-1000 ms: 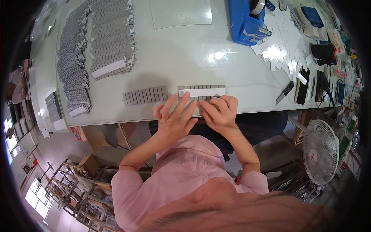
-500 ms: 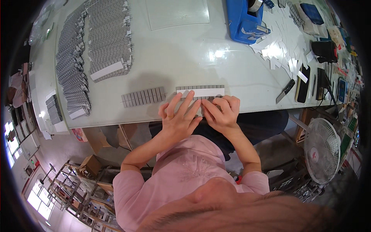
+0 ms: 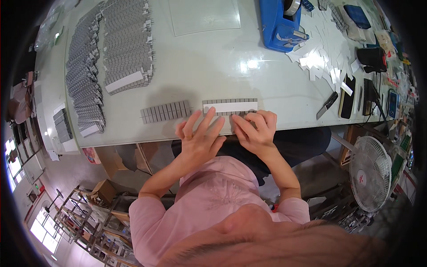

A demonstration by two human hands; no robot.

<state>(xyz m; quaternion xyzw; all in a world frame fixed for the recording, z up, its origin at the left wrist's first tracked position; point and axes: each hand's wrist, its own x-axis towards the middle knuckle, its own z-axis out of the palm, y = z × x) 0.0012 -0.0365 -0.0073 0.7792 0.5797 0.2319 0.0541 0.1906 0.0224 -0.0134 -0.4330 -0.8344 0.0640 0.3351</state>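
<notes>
A grey segmented strip (image 3: pixel 247 100) lies on the table before me, with a white band (image 3: pixel 231 107) lengthwise across it. My left hand (image 3: pixel 199 135) is open, fingers spread, its fingertips by the strip's left end. At the near edge of the same strip, my right hand (image 3: pixel 257 131) is closed, with bent fingers and its thumb and index finger pressed together there; the fingertips partly hide that edge. To the left lies a second grey segmented strip (image 3: pixel 165 112), without a white band, thin ends sticking out at its sides.
Stacked grey strips (image 3: pixel 126 49) fill the far left in two rows. A blue tape dispenser (image 3: pixel 281 31) stands at the back right, beside scattered white paper pieces (image 3: pixel 318 58). A utility knife (image 3: pixel 327 105) and a phone (image 3: pixel 347 99) lie right. The table's near edge runs beneath my wrists.
My left hand has shifted slightly left and toward me, uncovering more of the white band. The right hand has stayed almost in place at the strip's near edge.
</notes>
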